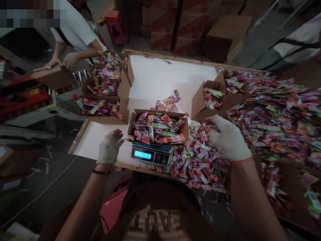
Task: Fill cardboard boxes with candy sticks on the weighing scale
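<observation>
A cardboard box (186,130) full of small colourful candy packets (155,126) sits on a digital scale (150,155) with a lit blue display. To the left of that box is my left hand (110,147), in a fingerless pale glove, fingers apart and nothing in them. My right hand (227,138), gloved the same way, hovers at the right above a loose heap of packets (200,162). Its fingers are spread towards the box, and I see nothing held. Several more packets lie on the white table (155,75) just behind the box.
Filled boxes (124,108) stand in a row at the left, others (198,100) at the right beside a large packet pile (273,120). At the far left, a person's hands (70,61) rest on a closed carton (54,77). Stacked cartons (163,26) stand behind the table.
</observation>
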A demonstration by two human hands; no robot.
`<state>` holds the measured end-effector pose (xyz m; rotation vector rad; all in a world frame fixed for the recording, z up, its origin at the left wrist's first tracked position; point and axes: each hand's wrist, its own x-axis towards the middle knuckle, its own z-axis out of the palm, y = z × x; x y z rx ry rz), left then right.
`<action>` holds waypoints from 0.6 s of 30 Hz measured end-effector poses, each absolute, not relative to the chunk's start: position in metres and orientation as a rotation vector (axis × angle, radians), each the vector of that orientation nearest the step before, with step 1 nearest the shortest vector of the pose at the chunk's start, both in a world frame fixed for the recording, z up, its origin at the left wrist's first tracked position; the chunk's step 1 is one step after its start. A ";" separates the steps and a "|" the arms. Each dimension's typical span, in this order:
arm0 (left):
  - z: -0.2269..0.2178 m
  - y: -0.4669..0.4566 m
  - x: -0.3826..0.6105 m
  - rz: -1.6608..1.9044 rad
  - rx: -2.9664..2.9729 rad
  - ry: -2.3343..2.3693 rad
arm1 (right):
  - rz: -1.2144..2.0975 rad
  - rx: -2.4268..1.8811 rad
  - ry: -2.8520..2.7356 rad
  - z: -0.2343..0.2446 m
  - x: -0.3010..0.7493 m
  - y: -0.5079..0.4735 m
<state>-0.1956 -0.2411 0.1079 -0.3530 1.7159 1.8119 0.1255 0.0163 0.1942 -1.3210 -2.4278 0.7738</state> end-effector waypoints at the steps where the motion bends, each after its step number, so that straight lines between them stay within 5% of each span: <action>1: 0.110 -0.238 -0.196 1.825 -0.341 1.711 | 0.739 -1.269 -2.475 0.192 0.119 0.017; 10: 0.112 -0.219 -0.189 1.863 -0.217 1.647 | 0.347 -1.438 -3.124 0.186 0.027 0.006; 18: 0.103 -0.240 -0.188 1.855 -0.268 1.648 | 0.791 -1.014 -2.768 0.171 0.065 0.016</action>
